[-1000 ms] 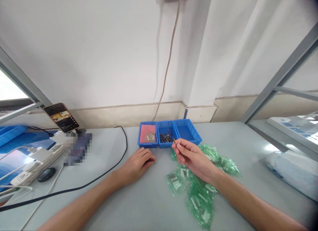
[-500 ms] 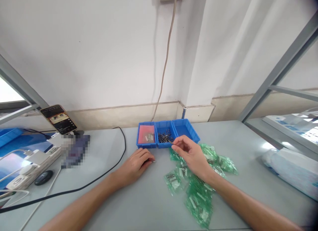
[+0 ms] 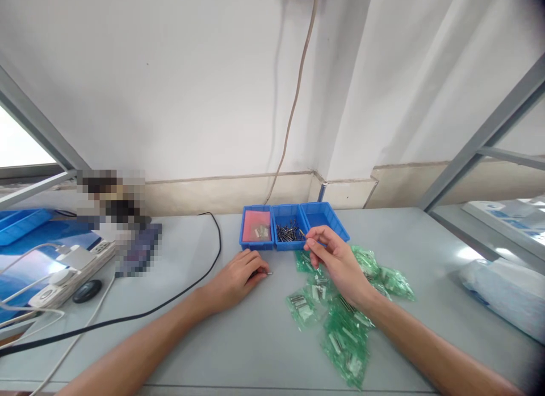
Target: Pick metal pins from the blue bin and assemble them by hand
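Observation:
My left hand (image 3: 238, 278) rests on the table with thumb and forefinger closed on a small metal pin (image 3: 269, 273), whose silvery tip sticks out to the right. Held over the front right corner of the middle blue bin (image 3: 287, 245), my right hand (image 3: 334, 260) pinches a thin, brownish metal piece (image 3: 302, 234) too small to name. Many dark slender metal pins (image 3: 289, 231) lie loose in that bin. Below and beside my right hand are green plastic bags (image 3: 347, 350) with small metal parts and white labels inside.
A left blue bin (image 3: 257, 246) holds a pink sheet and a small clear bag; a right blue bin (image 3: 321, 214) adjoins. At left lie a black cable (image 3: 170, 305), a mouse (image 3: 87, 291) and a power strip (image 3: 46, 294). A plastic-wrapped pack (image 3: 504, 294) lies at right.
The view has turned slightly left, so everything sits a little further right. My right hand's fingertips are slightly higher against the middle bin. My left hand keeps its place and pinch.

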The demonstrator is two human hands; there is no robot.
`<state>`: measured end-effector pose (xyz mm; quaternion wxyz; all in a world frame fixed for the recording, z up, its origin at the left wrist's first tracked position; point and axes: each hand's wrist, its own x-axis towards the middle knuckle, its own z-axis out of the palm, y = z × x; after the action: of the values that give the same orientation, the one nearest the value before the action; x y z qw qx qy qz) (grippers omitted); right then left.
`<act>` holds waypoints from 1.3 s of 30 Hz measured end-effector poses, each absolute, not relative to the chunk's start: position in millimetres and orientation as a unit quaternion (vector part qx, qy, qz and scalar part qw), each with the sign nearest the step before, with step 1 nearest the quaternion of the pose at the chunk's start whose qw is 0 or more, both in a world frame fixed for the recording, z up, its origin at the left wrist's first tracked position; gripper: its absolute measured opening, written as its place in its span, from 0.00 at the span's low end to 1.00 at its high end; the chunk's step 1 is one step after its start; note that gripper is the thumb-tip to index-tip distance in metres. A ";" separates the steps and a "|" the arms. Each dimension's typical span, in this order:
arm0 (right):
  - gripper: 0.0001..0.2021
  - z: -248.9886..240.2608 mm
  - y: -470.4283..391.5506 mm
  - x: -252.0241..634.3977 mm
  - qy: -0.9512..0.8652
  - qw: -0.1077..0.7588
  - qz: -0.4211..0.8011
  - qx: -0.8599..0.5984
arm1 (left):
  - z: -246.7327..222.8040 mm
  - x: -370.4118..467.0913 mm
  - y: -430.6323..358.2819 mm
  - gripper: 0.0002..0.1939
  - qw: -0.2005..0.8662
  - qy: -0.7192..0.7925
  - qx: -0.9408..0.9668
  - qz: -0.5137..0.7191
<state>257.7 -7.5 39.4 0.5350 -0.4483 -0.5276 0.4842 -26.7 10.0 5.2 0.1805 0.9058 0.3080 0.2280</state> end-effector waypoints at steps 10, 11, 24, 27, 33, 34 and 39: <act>0.15 35.3 -9.9 255.1 -0.595 0.471 0.444 -0.477 | 8.0 -24.8 8.4 0.08 0.175 0.304 0.907 0.232; 0.13 33.5 -11.4 254.9 -0.642 0.443 0.411 -0.472 | 8.7 -24.5 7.9 0.09 0.173 0.302 0.908 0.234; 0.15 28.1 -23.0 251.4 -0.877 0.269 0.237 -0.319 | 6.0 -22.6 8.1 0.08 0.125 0.245 0.895 0.351; 0.16 31.0 -24.6 250.7 -0.873 0.279 0.250 -0.312 | 6.1 -21.7 7.3 0.08 0.109 0.231 0.891 0.376; 0.16 31.5 -25.1 249.2 -0.871 0.278 0.263 -0.306 | 3.4 -21.3 6.7 0.09 0.104 0.234 0.894 0.368; 0.16 31.0 -24.5 249.1 -0.871 0.280 0.262 -0.306 | 2.5 -21.4 6.9 0.08 0.105 0.234 0.894 0.368; 0.15 29.8 -22.7 248.3 -0.870 0.285 0.268 -0.302 | -1.0 -22.1 7.3 0.08 0.119 0.228 0.899 0.355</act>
<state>248.3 -22.7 29.8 0.2846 -0.3016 -0.8696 0.2681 -22.1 7.3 -1.0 0.1194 0.8989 0.2275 0.3548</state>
